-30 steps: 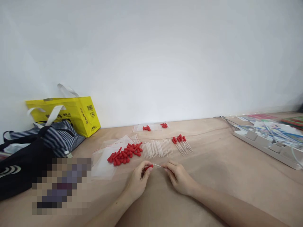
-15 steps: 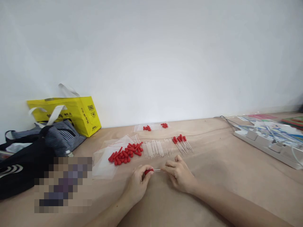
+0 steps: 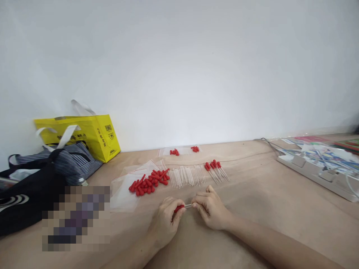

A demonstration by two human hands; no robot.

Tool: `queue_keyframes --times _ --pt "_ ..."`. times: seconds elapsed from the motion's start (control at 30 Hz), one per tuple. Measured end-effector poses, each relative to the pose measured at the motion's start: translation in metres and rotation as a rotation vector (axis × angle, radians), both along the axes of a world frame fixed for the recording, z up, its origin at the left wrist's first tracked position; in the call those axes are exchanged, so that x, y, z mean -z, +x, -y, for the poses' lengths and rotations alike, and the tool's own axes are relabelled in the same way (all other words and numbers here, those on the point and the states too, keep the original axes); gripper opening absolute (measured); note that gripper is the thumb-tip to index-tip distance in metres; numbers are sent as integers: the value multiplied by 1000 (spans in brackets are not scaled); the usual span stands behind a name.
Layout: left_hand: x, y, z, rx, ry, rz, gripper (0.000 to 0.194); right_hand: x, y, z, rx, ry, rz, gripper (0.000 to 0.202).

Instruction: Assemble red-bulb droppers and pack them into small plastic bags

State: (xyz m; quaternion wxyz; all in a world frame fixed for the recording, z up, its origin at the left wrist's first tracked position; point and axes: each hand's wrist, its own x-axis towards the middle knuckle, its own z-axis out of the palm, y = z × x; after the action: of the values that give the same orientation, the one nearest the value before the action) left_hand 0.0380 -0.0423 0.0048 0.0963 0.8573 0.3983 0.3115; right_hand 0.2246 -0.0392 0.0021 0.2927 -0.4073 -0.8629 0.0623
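Note:
Near the table's front, my left hand [image 3: 166, 221] pinches a red rubber bulb [image 3: 179, 208] between thumb and fingers. A thin clear tube [image 3: 187, 206] sticks out of the bulb to the right, and my right hand [image 3: 211, 209] grips its far end. Beyond my hands lies a heap of red bulbs [image 3: 148, 183] on clear plastic bags [image 3: 123, 194]. Right of the heap is a row of loose clear tubes [image 3: 186, 176]. Several tubes with red bulbs on them [image 3: 217, 170] lie at the right end of that row.
Farther back are a flat bag with small red bulbs [image 3: 174, 152] and tubes. A yellow bag [image 3: 108, 138], a striped bag [image 3: 75, 160] and a black bag [image 3: 33, 194] stand at left. A white power strip [image 3: 316, 175] with papers and cables lies at right.
My right hand's fingers have closed on the free end of the tube. My left hand, with the red bulb, has moved slightly right and nearer to me.

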Motion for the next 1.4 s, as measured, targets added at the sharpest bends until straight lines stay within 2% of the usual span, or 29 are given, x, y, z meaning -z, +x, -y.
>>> queue_keyframes --times 0.63,0.8,0.97,1.07,1.13,1.2,1.27,1.33,1.4 --pt "-1 1 -4 77 65 -18 25 -4 -3 -1 -32 -240 -54 27" --pt "-4 -1 -6 20 -3 -1 21 -8 -1 -4 -62 -204 -12 27" --pt "-4 -4 -9 -2 -12 -22 19 -11 8 -3 -64 -31 84 20" --pt "-4 -11 -15 -86 37 -27 24 -7 19 -15 96 47 37 19" --pt "-5 -18 -21 -220 92 -39 34 -3 31 -29 335 55 -105 22" --pt "-7 -26 -28 -364 134 -72 32 1 44 -47 606 12 -274 23" --pt "-9 -32 -35 -483 155 -121 31 5 54 -62 812 -51 -332 23" --pt "-9 -38 -40 -578 153 -164 36 8 60 -72 931 -102 -310 23" --pt "-9 -42 -44 -652 132 -201 41 10 60 -78 974 -136 -259 22"
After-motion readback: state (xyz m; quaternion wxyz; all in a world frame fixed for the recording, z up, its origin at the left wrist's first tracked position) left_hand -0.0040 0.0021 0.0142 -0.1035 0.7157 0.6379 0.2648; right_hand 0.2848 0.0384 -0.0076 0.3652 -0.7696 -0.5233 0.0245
